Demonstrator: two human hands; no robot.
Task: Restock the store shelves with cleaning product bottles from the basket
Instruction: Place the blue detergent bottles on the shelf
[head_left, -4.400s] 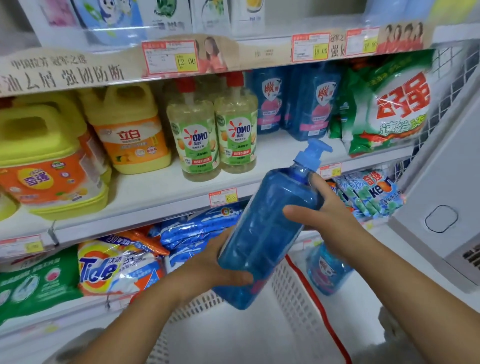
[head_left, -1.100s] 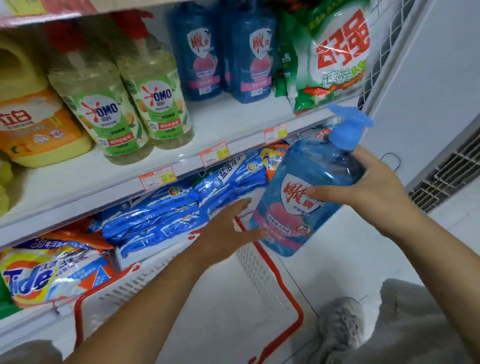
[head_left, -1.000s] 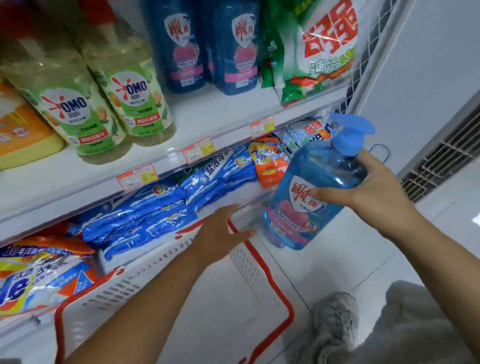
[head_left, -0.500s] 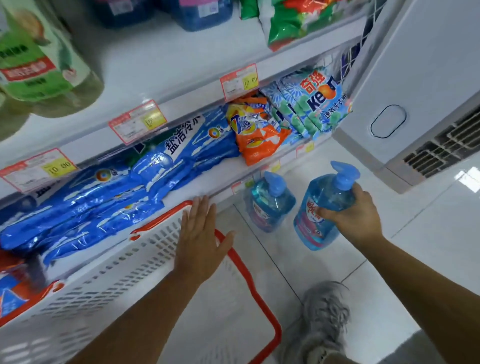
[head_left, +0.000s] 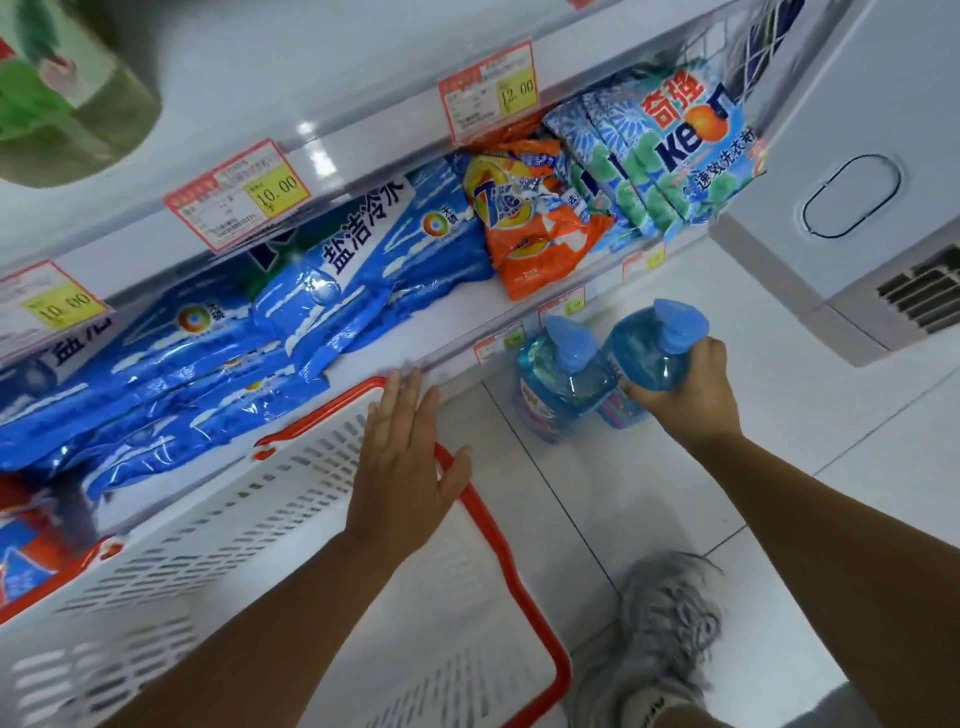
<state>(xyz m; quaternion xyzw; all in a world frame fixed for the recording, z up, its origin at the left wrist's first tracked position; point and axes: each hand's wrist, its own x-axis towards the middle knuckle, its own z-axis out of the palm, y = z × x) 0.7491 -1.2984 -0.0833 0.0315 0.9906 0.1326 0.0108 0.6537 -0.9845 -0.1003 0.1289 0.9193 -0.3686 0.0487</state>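
A white metal shelving unit fills the upper left, its upper tiers cut off by the top edge. Below it stands a white slotted plastic basket with a red rim; its near side runs out of view at the bottom edge and its inside is blurred. A white cabinet with a vent grille stands at the shelving's right end, only partly in view.

On the lower shelf lie glossy blue detergent bags. Right of them are an orange Tide bag and blue-and-green Keon bags. A green-labelled bottle on the shelf above is too blurred to read.

Two clear blue pump bottles are on the tiled floor below the lower shelf's right front edge, touching side by side. The right hand grasps the right-hand blue pump bottle around its shoulder; its base is hidden, so contact with the floor cannot be told. The left-hand blue pump bottle stands free.

The left hand is released, fingers straight over the basket's far right corner, fingertips reaching the shelf's front edge.

A grey shoe is near the basket's right side. The red-bordered price tags read 10.00 and 12.00.
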